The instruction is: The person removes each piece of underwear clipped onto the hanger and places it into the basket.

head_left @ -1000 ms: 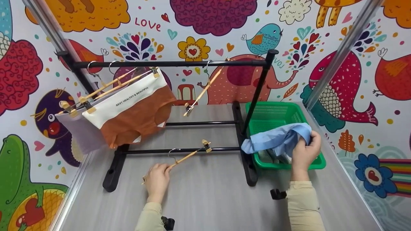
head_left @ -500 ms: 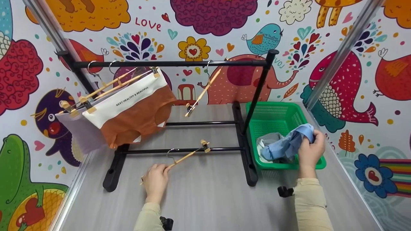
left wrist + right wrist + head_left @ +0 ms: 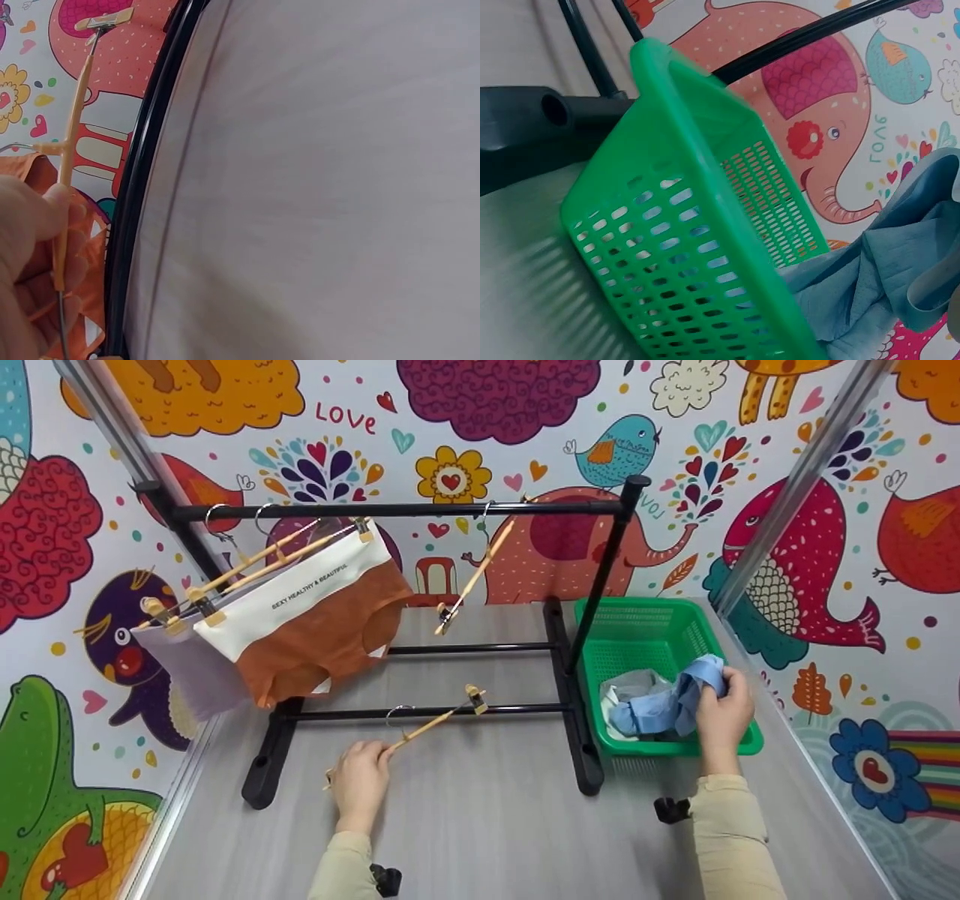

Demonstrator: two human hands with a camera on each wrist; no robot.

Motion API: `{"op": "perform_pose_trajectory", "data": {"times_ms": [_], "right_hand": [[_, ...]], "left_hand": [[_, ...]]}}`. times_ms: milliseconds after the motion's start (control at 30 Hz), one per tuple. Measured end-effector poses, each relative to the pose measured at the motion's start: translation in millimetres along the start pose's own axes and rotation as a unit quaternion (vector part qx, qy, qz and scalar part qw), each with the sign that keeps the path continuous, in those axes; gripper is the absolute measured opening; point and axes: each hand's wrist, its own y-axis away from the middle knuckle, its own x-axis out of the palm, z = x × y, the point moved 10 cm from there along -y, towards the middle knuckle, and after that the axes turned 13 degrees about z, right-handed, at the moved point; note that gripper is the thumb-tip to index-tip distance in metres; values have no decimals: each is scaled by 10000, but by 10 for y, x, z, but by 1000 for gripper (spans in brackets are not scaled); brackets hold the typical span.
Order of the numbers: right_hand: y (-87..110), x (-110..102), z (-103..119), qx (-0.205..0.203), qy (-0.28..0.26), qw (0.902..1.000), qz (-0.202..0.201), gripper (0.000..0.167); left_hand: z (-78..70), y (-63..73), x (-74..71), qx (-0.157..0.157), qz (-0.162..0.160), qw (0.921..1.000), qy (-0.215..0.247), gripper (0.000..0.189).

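My left hand (image 3: 361, 781) grips a wooden clip hanger (image 3: 431, 725) by its bar, low in front of the rack; the left wrist view shows fingers and thumb curled round the bar. One end clip (image 3: 475, 699) of that hanger shows, with nothing in it. With thumb and fingers my right hand (image 3: 726, 718) pinches a light blue cloth garment (image 3: 697, 679) at its upper edge. The garment's lower part hangs into the green plastic basket (image 3: 637, 604). In the right wrist view the blue garment (image 3: 870, 285) drapes beside the basket rim.
A black garment rack (image 3: 390, 510) stands on the grey table. Orange-and-white underpants (image 3: 315, 622) and a lilac garment (image 3: 191, 671) hang at its left. A bare clip hanger (image 3: 480, 570) hangs further right. Grey and white cloths (image 3: 634, 684) lie in the basket.
My right hand has moved slightly right, and the blue garment's loose end has dropped from over the rack's foot into the basket. My left hand and its hanger shifted slightly left.
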Motion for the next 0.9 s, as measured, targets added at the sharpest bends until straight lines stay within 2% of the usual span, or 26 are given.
{"op": "perform_pose_trajectory", "data": {"times_ms": [167, 333, 633, 733, 900], "right_hand": [[-21, 126, -66, 24, 105, 9981, 611, 27], [-11, 255, -73, 31, 355, 9909, 1295, 36], [47, 345, -166, -62, 574, 9854, 1600, 34], [77, 393, -198, -68, 774, 9809, 1784, 33], [148, 465, -247, -63, 1192, 9680, 2207, 36]], "left_hand": [[-3, -20, -23, 89, -57, 9999, -45, 7], [11, -42, -41, 59, -35, 10000, -51, 6], [11, -131, -119, -32, 33, 10000, 2, 6], [4, -172, -174, 18, -45, 10000, -7, 7], [7, -238, -274, 52, -157, 9999, -5, 6]]}}
